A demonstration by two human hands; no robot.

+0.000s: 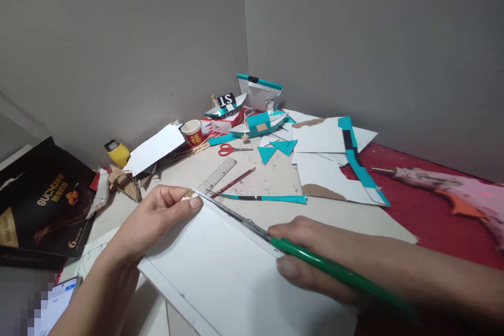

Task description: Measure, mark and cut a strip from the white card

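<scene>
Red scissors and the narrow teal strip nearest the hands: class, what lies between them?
A ruler and red pencil lie between scissors and strip, in the head view.

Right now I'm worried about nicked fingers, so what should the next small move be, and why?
I'd probably slide the left hand back on the white board before working the green-handled scissors: its thumb and finger pinch the board close to the scissors' tips, while the right hand holds them lined up along the edge.
</scene>
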